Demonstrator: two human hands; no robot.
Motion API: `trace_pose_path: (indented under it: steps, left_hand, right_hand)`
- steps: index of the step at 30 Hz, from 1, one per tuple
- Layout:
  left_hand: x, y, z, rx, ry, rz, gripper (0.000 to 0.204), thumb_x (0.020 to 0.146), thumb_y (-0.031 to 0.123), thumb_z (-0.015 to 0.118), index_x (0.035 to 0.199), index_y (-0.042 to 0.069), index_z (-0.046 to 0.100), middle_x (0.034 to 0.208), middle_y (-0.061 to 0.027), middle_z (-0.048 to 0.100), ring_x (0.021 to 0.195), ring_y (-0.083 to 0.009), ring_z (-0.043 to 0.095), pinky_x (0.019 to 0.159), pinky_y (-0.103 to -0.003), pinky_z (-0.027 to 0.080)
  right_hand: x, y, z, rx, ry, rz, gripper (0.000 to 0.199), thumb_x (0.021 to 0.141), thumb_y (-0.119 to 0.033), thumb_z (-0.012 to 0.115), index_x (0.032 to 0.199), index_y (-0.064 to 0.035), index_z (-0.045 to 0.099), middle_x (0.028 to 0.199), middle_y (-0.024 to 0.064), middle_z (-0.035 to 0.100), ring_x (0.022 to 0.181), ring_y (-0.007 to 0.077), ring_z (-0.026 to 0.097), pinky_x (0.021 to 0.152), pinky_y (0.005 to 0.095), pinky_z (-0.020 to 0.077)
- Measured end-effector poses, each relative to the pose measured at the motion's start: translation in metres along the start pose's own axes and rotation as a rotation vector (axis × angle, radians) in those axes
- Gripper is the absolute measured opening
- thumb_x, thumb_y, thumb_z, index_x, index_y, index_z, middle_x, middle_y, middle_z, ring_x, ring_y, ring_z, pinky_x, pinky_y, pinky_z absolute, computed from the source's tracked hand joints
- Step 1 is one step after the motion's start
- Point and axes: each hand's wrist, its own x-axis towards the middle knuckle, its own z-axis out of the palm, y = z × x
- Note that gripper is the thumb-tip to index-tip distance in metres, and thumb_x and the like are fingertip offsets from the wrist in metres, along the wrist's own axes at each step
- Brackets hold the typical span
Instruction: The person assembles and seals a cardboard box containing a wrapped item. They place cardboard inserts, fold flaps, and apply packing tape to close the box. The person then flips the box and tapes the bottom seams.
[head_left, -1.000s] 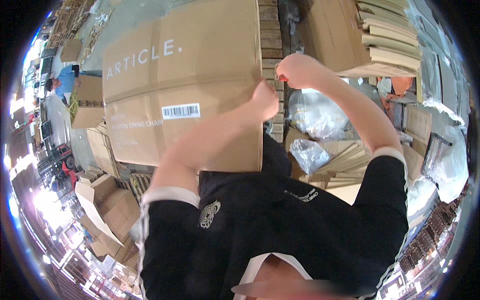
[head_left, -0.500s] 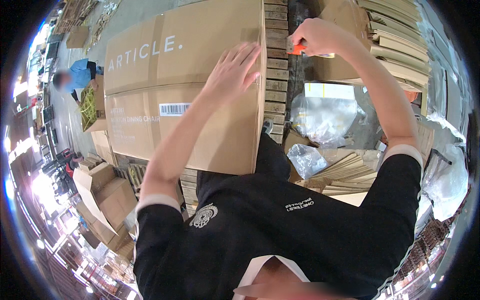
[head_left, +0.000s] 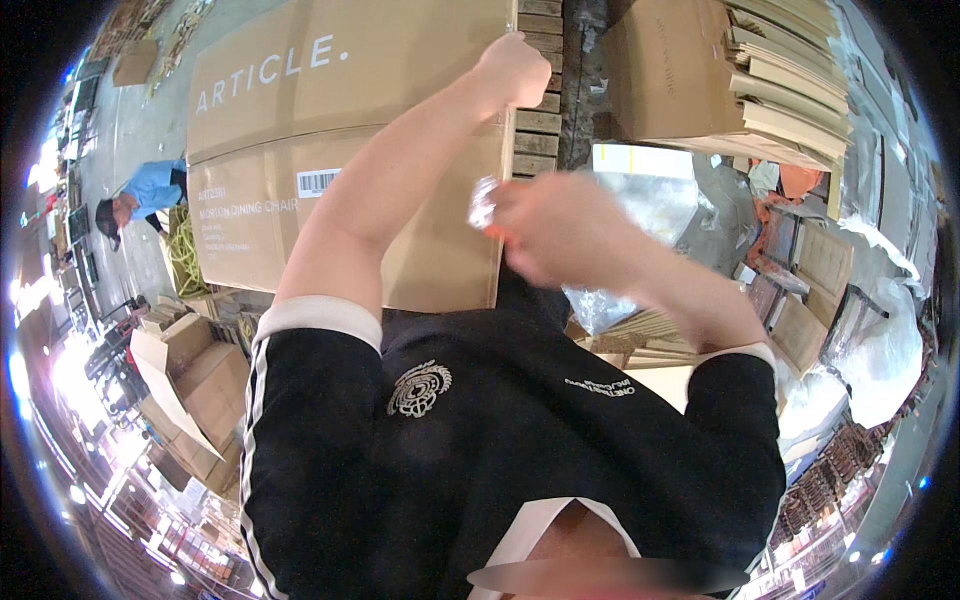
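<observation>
A large brown cardboard box lies in front of me, with white print and a barcode label on its upper face. My left hand is closed into a fist at the box's far right edge; whatever its fingers may hold is hidden. Nearer to me, my right hand grips an orange hand tool, blurred by motion. A shiny, silvery-clear piece shows at the tool's front, over the box's right edge. The tool's exact kind cannot be made out.
Under the box's right side runs a wooden pallet. Flattened cardboard is stacked at the far right, beside clear plastic wrap. Open cartons stand at the left. A person in blue bends near a box at the far left.
My left hand has gone from flat on the box to a fist at its edge. My right hand has swung left and nearer with the orange tool. The view has shifted slightly.
</observation>
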Motion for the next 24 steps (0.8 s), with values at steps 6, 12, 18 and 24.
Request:
trace_pose_path:
  steps: [6,12,18,24]
  left_hand:
    - [-0.074,-0.043,-0.022,-0.964,0.468,-0.159,0.025,0.098,0.024,0.058,0.103,0.009,0.078,0.108,-0.0126,0.079,0.101,-0.0302,0.074,0.097,-0.048,0.058]
    - [-0.191,0.032,0.034,-0.193,0.531,0.542,0.032,0.103,0.036,0.060,0.106,0.009,0.076,0.123,-0.0051,0.076,0.121,-0.0280,0.070,0.113,-0.050,0.048]
    - [-0.145,0.044,0.084,-0.201,0.304,0.542,0.036,0.102,0.041,0.062,0.089,0.011,0.077,0.110,-0.0055,0.077,0.109,-0.0238,0.071,0.114,-0.051,0.043]
    - [-0.106,0.074,0.070,-0.214,-0.108,0.464,0.046,0.104,0.045,0.062,0.077,0.010,0.077,0.099,-0.0088,0.079,0.112,-0.0235,0.071,0.114,-0.055,0.042]
  right_hand:
    - [0.028,-0.011,-0.007,-0.041,-0.043,0.044,0.009,0.082,-0.015,0.072,0.087,-0.0080,0.073,0.080,0.0107,0.072,0.081,0.0333,0.076,0.069,0.0476,0.0612]
    - [0.009,0.059,0.067,-0.165,-0.200,0.136,0.010,0.083,-0.012,0.069,0.081,-0.0092,0.078,0.080,0.0148,0.077,0.079,0.0329,0.079,0.067,0.0460,0.0621]
    - [0.066,0.109,0.123,-0.215,-0.190,0.293,0.014,0.085,-0.020,0.072,0.082,-0.0085,0.081,0.084,0.0181,0.078,0.085,0.0362,0.079,0.074,0.0482,0.0628]
    - [0.081,0.205,-0.018,0.153,0.496,0.683,0.034,0.084,-0.042,0.082,0.101,-0.0121,0.084,0.095,0.0178,0.080,0.088,0.0334,0.079,0.080,0.0464,0.0620]
